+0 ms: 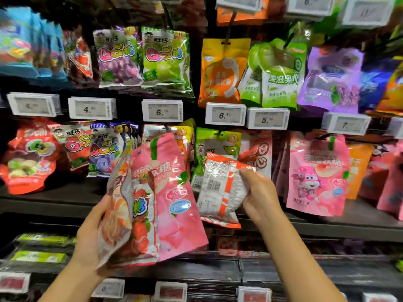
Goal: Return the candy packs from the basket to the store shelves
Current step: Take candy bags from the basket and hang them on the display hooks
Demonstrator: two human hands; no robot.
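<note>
My left hand (91,232) grips a fanned bunch of candy packs at lower centre: a pale orange pack (115,210) nearest the fingers, a strawberry pack (141,234) and a large pink peach pack (172,192). My right hand (259,192) pinches a white-and-orange candy pack (220,192) by its right edge, barcode side facing me. That pack hangs in front of the middle row of hanging packs, just below a green pack (216,144). No basket is in view.
Shelving fills the view: rows of hanging candy bags on pegs, with price tags (162,111) under each row. A pink cartoon pack (316,173) hangs right of my right hand. A dark shelf ledge (327,229) runs below, with flat packs lower left.
</note>
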